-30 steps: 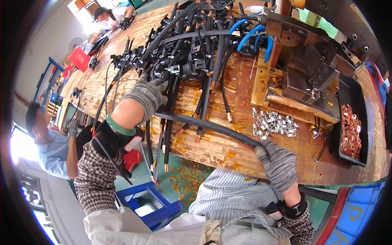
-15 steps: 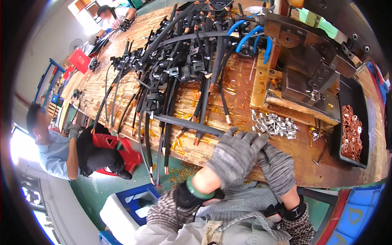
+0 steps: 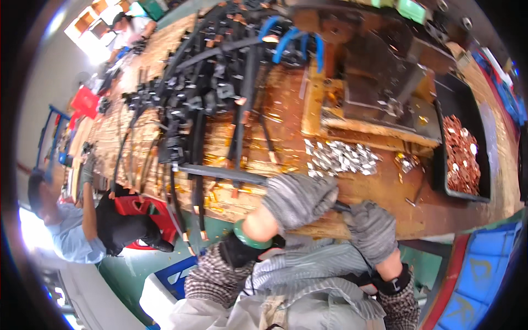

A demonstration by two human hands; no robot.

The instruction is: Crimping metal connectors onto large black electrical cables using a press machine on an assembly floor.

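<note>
My left hand, in a grey knitted glove, is closed round a thick black cable at the front edge of the wooden bench. The cable runs left from this hand to the heap of black cables. A short dark stretch of it shows between my hands. My right hand, gloved alike, is closed at that end, its fingers curled over it; the tip is hidden. Just beyond my hands lies a pile of silvery metal terminals.
A dark metal press on a wooden base stands behind the terminals. At right, a black tray holds copper-coloured lugs. Blue cables lie left of the press. One co-worker sits at left; another is at the far end.
My hands have moved slightly apart, baring a bit of dark cable between them. The whole view has shifted, with bench items now further left and higher.
</note>
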